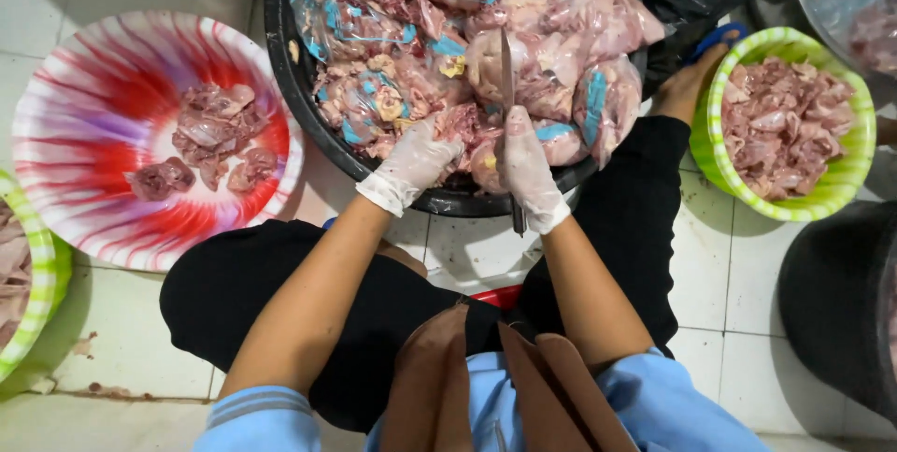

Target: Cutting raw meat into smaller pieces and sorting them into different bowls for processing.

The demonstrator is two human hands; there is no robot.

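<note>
Floor (112, 349): white tiles, stained, crowded with basins.
Right hand (526, 167): fingers closed around knife (506, 69).
Left hand (416, 160): fingers clutching bagged meat (374, 97).

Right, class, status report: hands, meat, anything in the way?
Right hand grips knife, blade up. Left hand on bagged meat in black tub. Nothing blocking.

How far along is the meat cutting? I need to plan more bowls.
Done: the green bowl is heaped with cut pieces, and a few lie in the red-striped basin. In hand: the right hand holds a knife upright while the left hand grips meat at the black tub. Left: that tub is piled with bagged meat.
</note>
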